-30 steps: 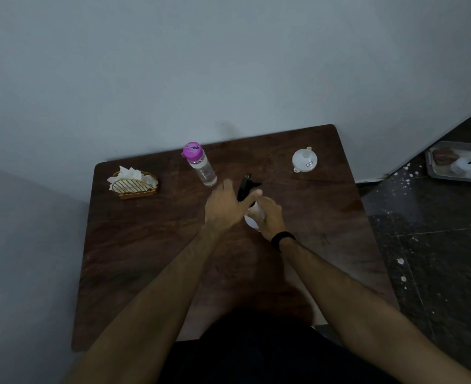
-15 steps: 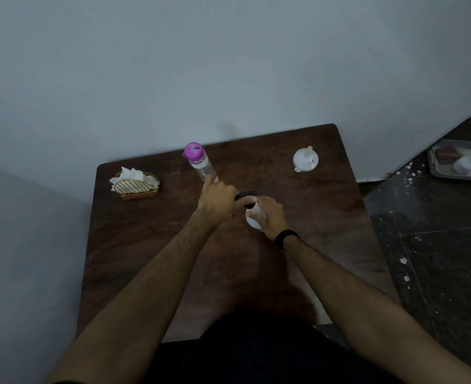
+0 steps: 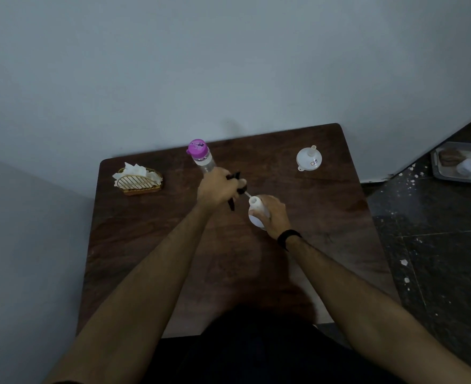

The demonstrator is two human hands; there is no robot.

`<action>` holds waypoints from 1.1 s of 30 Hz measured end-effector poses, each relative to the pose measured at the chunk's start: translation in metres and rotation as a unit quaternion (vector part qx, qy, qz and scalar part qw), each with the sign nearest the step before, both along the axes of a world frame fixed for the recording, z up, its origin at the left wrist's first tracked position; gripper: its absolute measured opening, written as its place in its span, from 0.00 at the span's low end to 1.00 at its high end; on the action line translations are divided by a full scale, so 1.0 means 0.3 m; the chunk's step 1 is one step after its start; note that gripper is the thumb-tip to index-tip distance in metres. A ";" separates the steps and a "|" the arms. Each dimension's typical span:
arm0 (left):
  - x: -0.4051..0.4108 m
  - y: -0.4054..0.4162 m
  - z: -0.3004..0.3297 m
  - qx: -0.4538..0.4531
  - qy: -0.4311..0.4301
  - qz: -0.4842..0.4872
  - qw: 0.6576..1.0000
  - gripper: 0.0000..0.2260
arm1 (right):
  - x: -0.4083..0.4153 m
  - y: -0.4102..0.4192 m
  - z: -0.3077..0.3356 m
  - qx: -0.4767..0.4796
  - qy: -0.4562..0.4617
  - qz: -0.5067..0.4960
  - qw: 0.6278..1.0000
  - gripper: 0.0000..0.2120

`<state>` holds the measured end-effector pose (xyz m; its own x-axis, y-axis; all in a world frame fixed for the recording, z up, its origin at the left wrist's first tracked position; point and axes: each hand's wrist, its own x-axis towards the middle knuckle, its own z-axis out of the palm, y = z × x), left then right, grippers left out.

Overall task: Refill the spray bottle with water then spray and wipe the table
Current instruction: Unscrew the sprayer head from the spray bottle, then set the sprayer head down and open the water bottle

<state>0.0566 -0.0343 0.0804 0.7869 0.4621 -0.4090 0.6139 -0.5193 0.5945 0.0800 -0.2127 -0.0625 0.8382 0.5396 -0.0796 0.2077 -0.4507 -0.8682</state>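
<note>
The white spray bottle [image 3: 257,214] stands near the middle of the dark wooden table [image 3: 151,245], its neck open at the top, and the right hand [image 3: 273,216] grips its body with fingers curled round the far side; a black band [image 3: 288,237] sits on that wrist. At about ten o'clock from the bottle, just beside it, the left hand [image 3: 217,189] holds the black spray head [image 3: 235,189] with fingers closed around it, the trigger part sticking out below the palm, and the thin dip tube [image 3: 247,194] slants from the head down toward the bottle's mouth; whether its tip has left the neck cannot be told. Directly behind the left hand, at roughly eleven o'clock from the bottle, stands a clear water bottle [image 3: 205,160] with a pink cap [image 3: 197,148], partly hidden by the knuckles. At one o'clock, well apart, a white funnel [image 3: 309,159] lies on the table. Far off at ten o'clock, near the table's left edge, a small wire basket [image 3: 140,183] holds white tissues [image 3: 136,171]. On the dark floor at two o'clock, past the table's corner, sits a grey tray [image 3: 439,173] with items too dim to identify.
</note>
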 end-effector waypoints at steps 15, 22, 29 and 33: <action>-0.404 0.432 -0.094 -0.283 -0.118 0.470 0.828 0.10 | -0.005 0.003 0.045 -0.023 0.000 -0.013 1.000 0.24; -0.542 0.395 -0.273 -0.309 -0.119 0.567 0.754 0.10 | 0.001 -0.006 0.099 -0.101 0.029 -0.038 0.994 0.20; -0.591 0.351 -0.372 -0.267 -0.061 0.608 0.746 0.17 | -0.034 -0.032 0.127 -0.119 0.027 -0.060 0.991 0.17; -0.637 0.359 -0.413 -0.240 -0.033 0.576 0.781 0.24 | -0.076 -0.023 0.126 -0.088 0.046 -0.093 0.991 0.16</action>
<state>-0.1347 0.0733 -0.0437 -0.0105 0.6843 -0.7291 0.4695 0.6472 0.6006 0.0572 -0.2195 -0.0248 0.9067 0.3478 -0.2388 0.0314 -0.6200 -0.7839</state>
